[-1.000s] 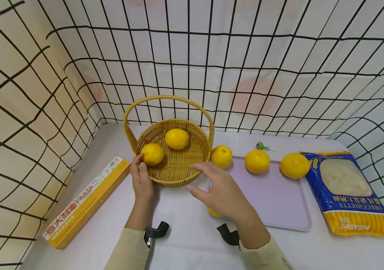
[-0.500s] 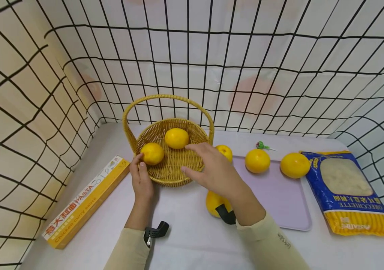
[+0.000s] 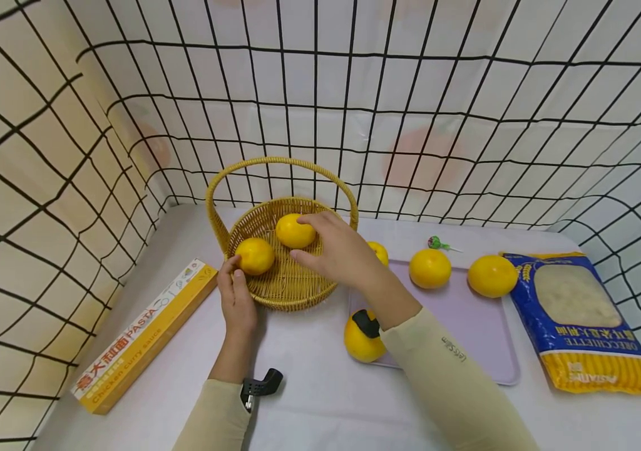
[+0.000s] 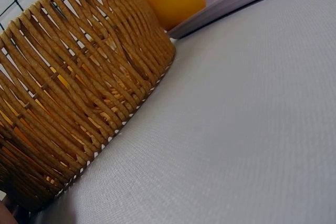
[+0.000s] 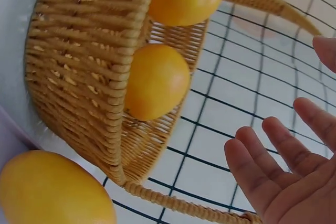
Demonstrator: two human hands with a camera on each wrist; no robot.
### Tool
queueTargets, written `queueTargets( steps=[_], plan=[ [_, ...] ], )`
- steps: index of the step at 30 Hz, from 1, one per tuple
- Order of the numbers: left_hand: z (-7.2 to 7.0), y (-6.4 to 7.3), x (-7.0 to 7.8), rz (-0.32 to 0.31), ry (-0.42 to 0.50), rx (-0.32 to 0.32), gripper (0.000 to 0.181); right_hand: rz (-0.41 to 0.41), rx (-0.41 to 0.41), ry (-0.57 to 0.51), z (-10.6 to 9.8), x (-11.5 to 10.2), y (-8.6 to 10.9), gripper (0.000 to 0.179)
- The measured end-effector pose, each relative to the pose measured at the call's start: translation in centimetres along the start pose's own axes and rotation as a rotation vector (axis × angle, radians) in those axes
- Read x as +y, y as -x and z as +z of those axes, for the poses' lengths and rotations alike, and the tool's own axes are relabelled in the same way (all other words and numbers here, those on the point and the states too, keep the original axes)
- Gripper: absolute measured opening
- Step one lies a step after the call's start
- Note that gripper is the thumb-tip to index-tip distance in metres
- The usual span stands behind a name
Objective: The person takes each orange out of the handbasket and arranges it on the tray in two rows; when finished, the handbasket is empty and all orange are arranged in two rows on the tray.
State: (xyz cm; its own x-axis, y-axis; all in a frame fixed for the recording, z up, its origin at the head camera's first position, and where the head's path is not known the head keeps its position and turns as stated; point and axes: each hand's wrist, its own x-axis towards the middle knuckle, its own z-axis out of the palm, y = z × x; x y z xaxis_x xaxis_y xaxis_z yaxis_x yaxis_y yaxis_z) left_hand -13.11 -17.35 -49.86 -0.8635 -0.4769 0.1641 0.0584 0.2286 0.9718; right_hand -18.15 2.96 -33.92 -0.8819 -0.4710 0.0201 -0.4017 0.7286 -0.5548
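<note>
My left hand (image 3: 237, 304) rests against the front left side of a round wicker basket (image 3: 292, 297), fingertips at its rim beside an orange (image 3: 255, 256). Only a dark sliver of that hand shows in the left wrist view. Over the basket's right side, my right hand (image 3: 340, 250) has thumb and fingers spread, holding nothing. Its fingertips overlap a second orange (image 3: 295, 231) in the head view. In the right wrist view the same hand (image 5: 294, 174) is apart from the two oranges inside, its fingers loosely extended.
A lilac tray (image 3: 467, 347) right of the basket bears several oranges, one orange (image 3: 362, 338) at its near left corner. Beyond lie a blue pasta bag (image 3: 585, 319) and a lollipop (image 3: 435, 243). A pasta box (image 3: 148, 338) lies left. Black wire mesh (image 3: 315, 106) encloses the table.
My right hand has moved left and away from me, from the basket's right front rim to above its inside. The left hand and basket have stayed put.
</note>
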Motion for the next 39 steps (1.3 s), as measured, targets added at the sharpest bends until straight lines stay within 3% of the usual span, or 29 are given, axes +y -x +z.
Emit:
queueTargets(
  steps=[10,17,24,39],
  plan=[
    [0.1,-0.1,0.0,-0.004,0.001,-0.005,0.04,0.031,-0.022,-0.005,1.4,0.9,-2.5,0.069],
    [0.1,-0.1,0.0,-0.015,0.006,-0.003,0.039,0.028,-0.085,-0.01,2.3,1.4,-4.2,0.069],
    [0.0,-0.3,0.2,-0.004,0.006,0.001,0.039,0.029,-0.061,-0.009,3.1,1.6,-5.7,0.068],
    [0.0,-0.1,0.2,-0.009,0.006,-0.001,0.039,0.154,-0.067,-0.046,4.2,2.3,-7.0,0.081]
  ],
)
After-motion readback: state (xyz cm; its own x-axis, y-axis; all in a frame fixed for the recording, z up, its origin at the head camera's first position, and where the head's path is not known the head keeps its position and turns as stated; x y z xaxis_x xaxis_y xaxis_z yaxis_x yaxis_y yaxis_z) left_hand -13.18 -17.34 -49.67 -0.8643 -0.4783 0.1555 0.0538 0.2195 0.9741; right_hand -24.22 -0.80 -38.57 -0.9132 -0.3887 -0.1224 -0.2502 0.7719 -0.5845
